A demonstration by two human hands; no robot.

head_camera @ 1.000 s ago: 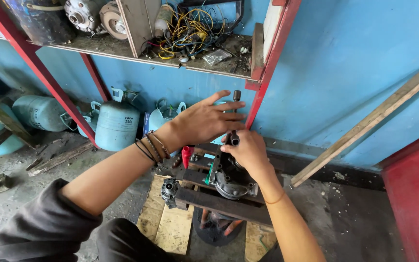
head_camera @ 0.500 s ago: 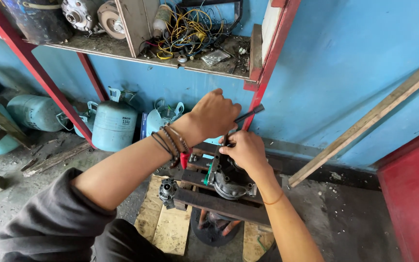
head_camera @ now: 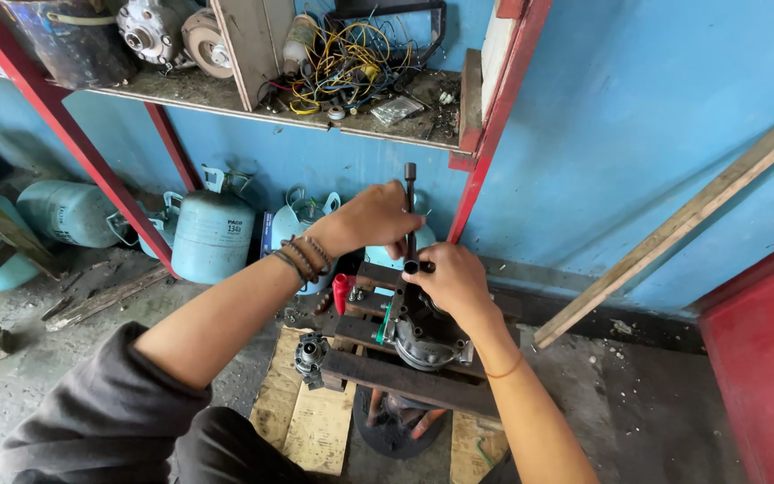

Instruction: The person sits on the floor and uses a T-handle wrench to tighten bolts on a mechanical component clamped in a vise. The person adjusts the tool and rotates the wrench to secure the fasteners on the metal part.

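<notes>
Blue-painted wall point(head_camera: 656, 108) forms the backdrop of a workshop corner with a dirty concrete floor point(head_camera: 638, 403). Red metal shelf frame point(head_camera: 494, 116) stands against it; its shelf board point(head_camera: 226, 94) carries a tangle of coloured wires point(head_camera: 351, 63), a wooden board point(head_camera: 253, 45) and grey metal parts point(head_camera: 150, 27) at far left. Pale blue gas cylinders point(head_camera: 212, 233) stand and lie below the shelf, left of centre. Long wooden plank point(head_camera: 674, 229) leans against the wall at right, and a red panel point(head_camera: 763, 358) closes the near right edge.

Centre, near: a dark metal machine part point(head_camera: 423, 327) sits clamped between dark steel bars point(head_camera: 405, 381), over wooden boards point(head_camera: 302, 412) on the floor. A red-handled tool point(head_camera: 342, 291) lies just left of it, and a small grey fitting point(head_camera: 309, 351) rests at the near left end of the bars.

Left hand point(head_camera: 369, 220), wrist ringed with dark bracelets point(head_camera: 302, 258), is closed around the upright bar of a black wrench point(head_camera: 410, 215), which rises above the knuckles. Right hand point(head_camera: 450, 282) is closed over the lower end of the wrench, directly on top of the machine part. Both hands are touching, left just above and far of right.
</notes>
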